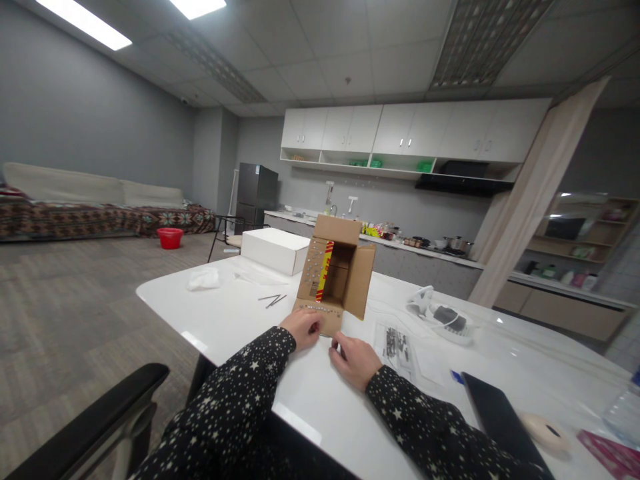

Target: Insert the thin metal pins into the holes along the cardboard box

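Observation:
An open cardboard box (350,267) stands on the white table with its mouth facing me and its flaps spread. A yellow and red tape strip (325,270) runs down its left side, and small shiny gems dot that side and the lower flap (330,323). My left hand (303,328) lies at the left of this lower flap, touching it, with curled fingers. Just right of the flap's front corner, my right hand (356,360) is closed, thumb and fingers drawn together. Whatever either hand may pinch is hidden or too small to make out.
Tweezers-like thin metal tools (274,300) lie left of the box, before a white box (275,250) and crumpled plastic (204,279). To the right are a clear case of small dark pieces (397,345), a white basket (453,323) and a black tablet-like slab (500,417).

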Demonstrator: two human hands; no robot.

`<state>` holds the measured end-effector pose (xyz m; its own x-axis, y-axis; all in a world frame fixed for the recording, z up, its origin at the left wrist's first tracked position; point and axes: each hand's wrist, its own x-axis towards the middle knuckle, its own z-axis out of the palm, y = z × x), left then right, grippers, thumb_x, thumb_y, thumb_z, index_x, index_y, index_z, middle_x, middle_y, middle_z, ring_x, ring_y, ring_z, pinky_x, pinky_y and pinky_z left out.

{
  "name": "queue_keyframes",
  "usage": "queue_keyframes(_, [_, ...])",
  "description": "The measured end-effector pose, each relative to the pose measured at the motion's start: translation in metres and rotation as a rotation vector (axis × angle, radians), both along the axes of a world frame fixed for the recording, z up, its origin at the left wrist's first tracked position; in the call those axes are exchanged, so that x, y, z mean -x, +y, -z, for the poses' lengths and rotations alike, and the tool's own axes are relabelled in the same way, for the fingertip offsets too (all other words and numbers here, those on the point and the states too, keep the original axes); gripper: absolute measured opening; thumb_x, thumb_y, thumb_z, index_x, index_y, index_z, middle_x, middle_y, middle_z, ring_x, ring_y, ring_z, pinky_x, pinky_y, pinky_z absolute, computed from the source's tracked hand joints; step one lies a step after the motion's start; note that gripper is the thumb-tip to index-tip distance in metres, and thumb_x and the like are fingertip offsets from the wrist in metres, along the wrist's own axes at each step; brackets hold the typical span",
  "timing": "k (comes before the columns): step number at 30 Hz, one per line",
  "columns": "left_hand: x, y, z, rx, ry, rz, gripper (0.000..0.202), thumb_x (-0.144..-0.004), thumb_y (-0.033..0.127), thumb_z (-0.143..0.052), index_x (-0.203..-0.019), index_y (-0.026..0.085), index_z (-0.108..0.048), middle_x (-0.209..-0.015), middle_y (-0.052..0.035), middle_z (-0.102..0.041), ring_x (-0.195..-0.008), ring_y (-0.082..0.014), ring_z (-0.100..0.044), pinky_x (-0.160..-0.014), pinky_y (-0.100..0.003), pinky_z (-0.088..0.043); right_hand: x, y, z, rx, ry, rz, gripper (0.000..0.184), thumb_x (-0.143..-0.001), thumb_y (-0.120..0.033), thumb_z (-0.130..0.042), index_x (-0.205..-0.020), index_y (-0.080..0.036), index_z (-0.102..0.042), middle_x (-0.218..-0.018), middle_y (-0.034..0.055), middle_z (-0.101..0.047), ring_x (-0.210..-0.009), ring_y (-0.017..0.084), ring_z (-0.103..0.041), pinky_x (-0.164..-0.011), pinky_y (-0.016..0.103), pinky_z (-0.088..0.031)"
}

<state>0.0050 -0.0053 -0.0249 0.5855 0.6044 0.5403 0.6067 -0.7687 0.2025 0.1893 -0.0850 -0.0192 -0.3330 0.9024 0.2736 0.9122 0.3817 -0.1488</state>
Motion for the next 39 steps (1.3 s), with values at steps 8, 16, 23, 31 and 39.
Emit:
queue_keyframes(8, [0.0016, -0.0015, -0.0044, -0.016, -0.024, -0.071, 0.003, -0.074, 0.019, -0.057, -0.077, 0.018, -0.057, -0.084, -0.004, -0.059, -0.081, -0.0186, -0.056, -0.074, -0.03, -0.043, 0.0001, -0.0004, -0.001, 0.005, -0.004, -0.003, 0.014, -0.089, -0.028, -0.043, -0.091, -0.021, -0.056, -0.074, 0.0, -0.065, -0.066, 0.013, -0.056, -0.06, 0.024, -0.026])
queue_keyframes(16, [0.0045, -0.001, -0.0074, -0.067, -0.062, -0.23, 0.015, -0.075, 0.019, -0.055, -0.089, 0.02, -0.057, -0.1, -0.0062, -0.056, -0.096, -0.0224, -0.054, -0.083, -0.037, -0.042, 0.001, -0.0006, -0.0018, 0.007, 0.007, -0.009, 0.014, -0.089, -0.027, -0.043, -0.091, -0.021, -0.055, -0.072, -0.0001, -0.064, -0.065, 0.013, -0.056, -0.059, 0.023, -0.026])
queue_keyframes(23, [0.0058, -0.0013, -0.009, -0.056, -0.044, -0.319, 0.023, -0.076, 0.021, -0.055, -0.1, 0.021, -0.055, -0.108, -0.0079, -0.055, -0.101, -0.0256, -0.052, -0.085, -0.041, -0.039, 0.0011, -0.0009, -0.002, 0.015, -0.012, 0.008, 0.014, -0.089, -0.028, -0.043, -0.092, -0.021, -0.056, -0.074, 0.0, -0.065, -0.066, 0.013, -0.057, -0.059, 0.024, -0.026])
queue_keyframes(31, [0.0055, 0.0027, -0.0047, -0.056, 0.002, -0.363, 0.021, -0.079, 0.023, -0.052, -0.099, 0.02, -0.055, -0.103, -0.008, -0.056, -0.098, -0.0255, -0.053, -0.083, -0.04, -0.039, 0.0015, -0.0011, -0.0024, 0.01, 0.0, -0.003, 0.015, -0.09, -0.028, -0.043, -0.091, -0.021, -0.056, -0.075, 0.0003, -0.065, -0.065, 0.013, -0.056, -0.059, 0.024, -0.026])
queue_keyframes(39, [0.0051, 0.0015, -0.0067, -0.032, 0.008, -0.358, 0.02, -0.08, 0.021, -0.051, -0.099, 0.02, -0.056, -0.101, -0.0082, -0.057, -0.099, -0.0256, -0.054, -0.084, -0.04, -0.041, -0.0001, -0.0001, -0.0003, 0.003, 0.006, -0.003, 0.014, -0.089, -0.027, -0.044, -0.091, -0.021, -0.056, -0.073, -0.0005, -0.064, -0.065, 0.013, -0.056, -0.059, 0.024, -0.025])
